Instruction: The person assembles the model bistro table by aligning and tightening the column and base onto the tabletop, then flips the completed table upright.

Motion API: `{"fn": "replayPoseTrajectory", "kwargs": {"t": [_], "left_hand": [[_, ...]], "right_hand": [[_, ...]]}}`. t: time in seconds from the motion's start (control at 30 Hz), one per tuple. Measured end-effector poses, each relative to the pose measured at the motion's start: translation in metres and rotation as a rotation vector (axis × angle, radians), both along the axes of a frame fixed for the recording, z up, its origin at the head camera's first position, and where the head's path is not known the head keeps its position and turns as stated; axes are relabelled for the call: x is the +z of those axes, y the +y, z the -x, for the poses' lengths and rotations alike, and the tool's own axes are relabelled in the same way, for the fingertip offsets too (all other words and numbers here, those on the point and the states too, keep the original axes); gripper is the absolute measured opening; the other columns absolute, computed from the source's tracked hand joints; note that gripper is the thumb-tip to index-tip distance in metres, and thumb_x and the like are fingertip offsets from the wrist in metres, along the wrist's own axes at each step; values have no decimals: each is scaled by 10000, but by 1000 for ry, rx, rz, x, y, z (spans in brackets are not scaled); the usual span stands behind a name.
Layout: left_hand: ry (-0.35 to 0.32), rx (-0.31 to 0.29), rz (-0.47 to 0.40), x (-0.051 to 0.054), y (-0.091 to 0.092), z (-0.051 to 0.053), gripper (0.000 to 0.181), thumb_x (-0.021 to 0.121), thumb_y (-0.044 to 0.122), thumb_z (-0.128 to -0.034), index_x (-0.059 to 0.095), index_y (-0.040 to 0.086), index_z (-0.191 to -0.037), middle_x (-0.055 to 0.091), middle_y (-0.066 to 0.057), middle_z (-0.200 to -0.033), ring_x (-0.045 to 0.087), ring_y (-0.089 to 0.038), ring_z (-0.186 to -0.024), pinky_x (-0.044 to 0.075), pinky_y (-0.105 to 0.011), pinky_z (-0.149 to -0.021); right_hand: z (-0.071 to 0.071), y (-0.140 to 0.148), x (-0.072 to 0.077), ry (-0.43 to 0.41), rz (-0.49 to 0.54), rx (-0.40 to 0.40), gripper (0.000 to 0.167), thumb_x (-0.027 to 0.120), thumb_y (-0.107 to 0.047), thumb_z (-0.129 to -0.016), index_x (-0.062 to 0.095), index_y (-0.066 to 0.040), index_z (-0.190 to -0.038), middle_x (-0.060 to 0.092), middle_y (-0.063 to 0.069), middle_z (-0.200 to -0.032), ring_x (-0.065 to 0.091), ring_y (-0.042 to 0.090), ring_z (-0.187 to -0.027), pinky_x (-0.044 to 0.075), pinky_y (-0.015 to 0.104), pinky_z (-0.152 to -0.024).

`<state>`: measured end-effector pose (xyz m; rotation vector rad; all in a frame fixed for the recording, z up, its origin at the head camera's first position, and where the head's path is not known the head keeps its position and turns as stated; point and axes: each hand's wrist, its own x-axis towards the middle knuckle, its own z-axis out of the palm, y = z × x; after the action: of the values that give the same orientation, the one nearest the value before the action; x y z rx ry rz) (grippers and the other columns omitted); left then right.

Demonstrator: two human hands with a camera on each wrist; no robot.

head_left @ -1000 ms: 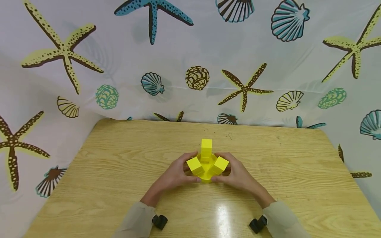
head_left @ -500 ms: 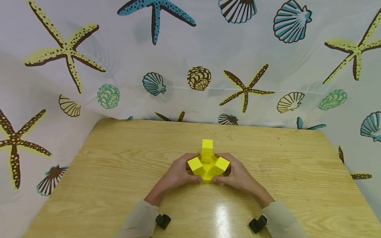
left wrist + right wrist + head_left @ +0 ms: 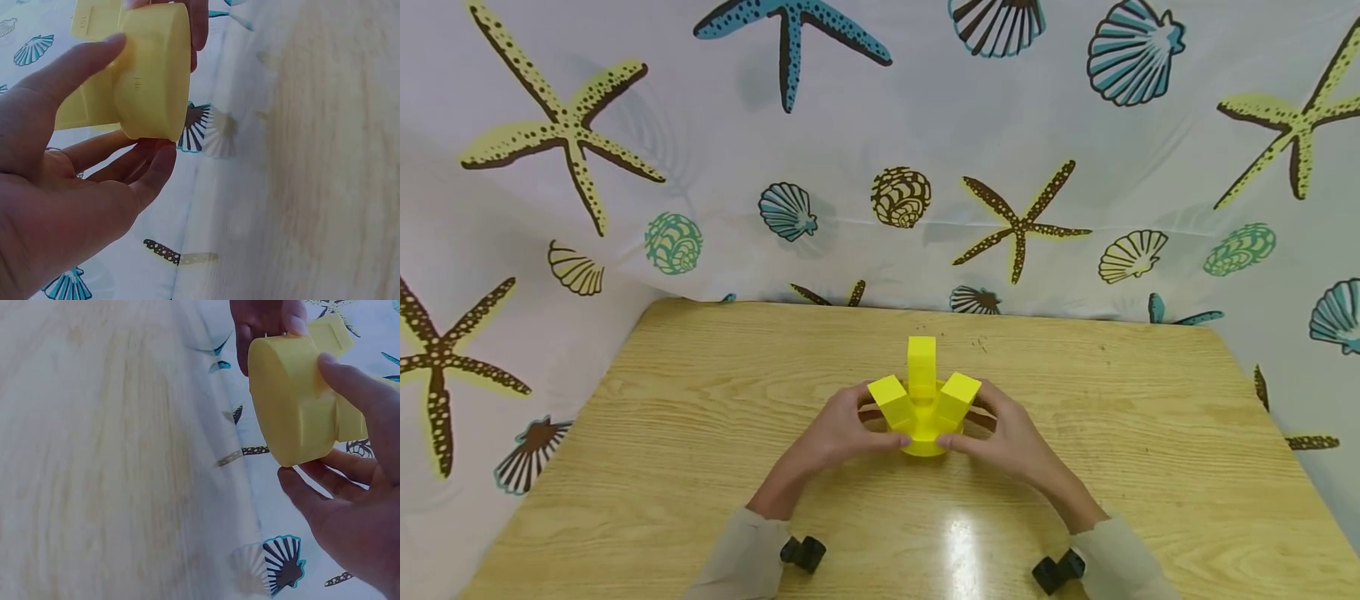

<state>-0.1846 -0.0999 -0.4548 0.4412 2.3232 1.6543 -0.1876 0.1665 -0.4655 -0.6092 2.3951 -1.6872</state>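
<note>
Between both hands is a yellow plastic piece with a round base and three square-ended prongs pointing up and outward. My left hand grips its left side, thumb on the near wall of the base. The right hand mirrors this on the other side. In the left wrist view, the thumb lies on the round wall of the yellow piece while fingertips touch the base's lower edge. A gap shows between the yellow piece and the table in the right wrist view, so it is held up off the surface.
A wood-grain table extends to both sides and behind the hands. White cloth printed with starfish and shells hangs at the back and the sides. Small black devices are strapped at both wrists, over beige sleeves.
Both hands have raised the yellow piece from the table, and its prongs now stand higher in the head view. Both hands keep their grip, with the thumbs on the near wall.
</note>
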Motion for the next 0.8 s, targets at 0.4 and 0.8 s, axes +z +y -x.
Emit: {"fn": "replayPoseTrajectory", "kwargs": {"t": [0.4, 0.8], "left_hand": [[-39, 36, -100, -8, -1, -6, 646, 814, 270, -909, 554, 0, -1436, 613, -170, -1382, 593, -355, -1282, 531, -426, -1029], [60, 251, -145, -8, 1, -8, 457, 741, 293, -968, 677, 11, -1321, 684, -137, -1292, 679, -270, -1145, 594, -327, -909]], "right_hand": [[-13, 2, 0, -47, 50, 3, 763, 875, -174, -836, 494, -34, -1483, 521, 201, -1483, 520, 393, -1351, 471, 404, -1075], [-14, -7, -7, 184, 173, -78, 418, 743, 65, -898, 625, 86, -1298, 652, 262, -1289, 653, 396, -1175, 574, 336, -919]]}}
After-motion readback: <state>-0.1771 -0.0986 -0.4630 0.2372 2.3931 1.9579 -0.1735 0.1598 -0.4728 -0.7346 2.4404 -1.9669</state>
